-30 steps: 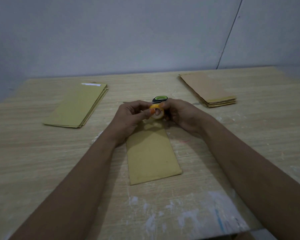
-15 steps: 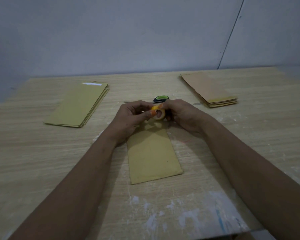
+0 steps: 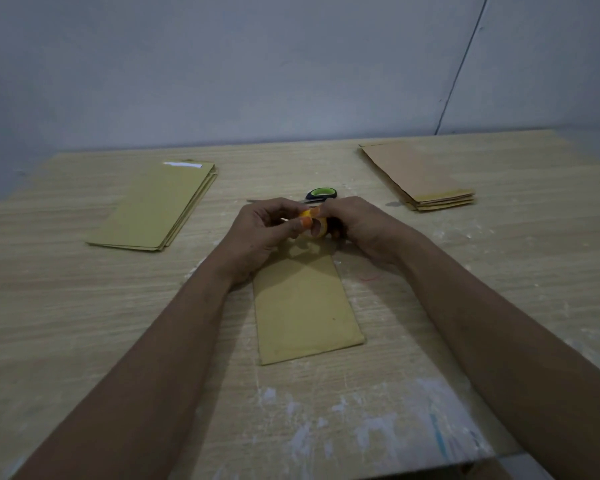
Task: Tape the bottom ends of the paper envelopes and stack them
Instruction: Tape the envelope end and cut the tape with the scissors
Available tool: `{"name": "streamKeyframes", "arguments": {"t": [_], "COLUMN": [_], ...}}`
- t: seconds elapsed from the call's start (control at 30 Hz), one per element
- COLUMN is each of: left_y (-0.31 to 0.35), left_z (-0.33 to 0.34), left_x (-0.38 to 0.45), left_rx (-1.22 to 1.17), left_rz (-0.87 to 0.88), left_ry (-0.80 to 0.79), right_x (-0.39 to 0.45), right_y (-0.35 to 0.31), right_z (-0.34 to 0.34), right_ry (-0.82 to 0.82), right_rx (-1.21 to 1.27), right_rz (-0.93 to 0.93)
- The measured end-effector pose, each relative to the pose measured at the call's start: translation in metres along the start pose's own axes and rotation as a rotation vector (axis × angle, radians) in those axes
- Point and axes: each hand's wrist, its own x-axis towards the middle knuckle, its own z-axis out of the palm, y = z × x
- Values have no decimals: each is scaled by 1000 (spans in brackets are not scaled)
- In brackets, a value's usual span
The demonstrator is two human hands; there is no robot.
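Note:
A single brown paper envelope [image 3: 305, 306] lies flat on the wooden table [image 3: 84, 323] in front of me. Above its far end both hands meet around a small yellow roll of tape [image 3: 314, 223]. My right hand [image 3: 354, 226] holds the roll from the right. My left hand [image 3: 260, 233] pinches at the roll's front with thumb and fingertips. The envelope's far end is hidden under the hands. A stack of envelopes [image 3: 160, 206] with a white strip at its far edge lies at the left. Another stack [image 3: 420, 176] lies at the right.
Scissors with a black and green handle [image 3: 321, 194] lie just behind my hands. A grey wall rises close behind the table. White paint smears mark the table's near edge [image 3: 378, 434].
Both hands have stayed at the tape roll over the envelope's far end, with only small finger shifts. The envelope and stacks have not moved.

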Motion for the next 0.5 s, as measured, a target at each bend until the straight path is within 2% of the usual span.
{"name": "streamKeyframes", "arguments": {"t": [0.2, 0.33, 0.5], "left_y": [1, 1, 1], "left_z": [1, 0, 0], "left_x": [1, 0, 0], "left_rx": [-20, -23, -14], "left_rz": [-5, 7, 1], "left_ry": [-20, 6, 45], "right_x": [1, 2, 5], "right_y": [4, 3, 5], "right_z": [-10, -6, -9], "right_ry": [-64, -23, 5], "right_rx": [177, 126, 227], "right_rz": [-9, 9, -25]}}
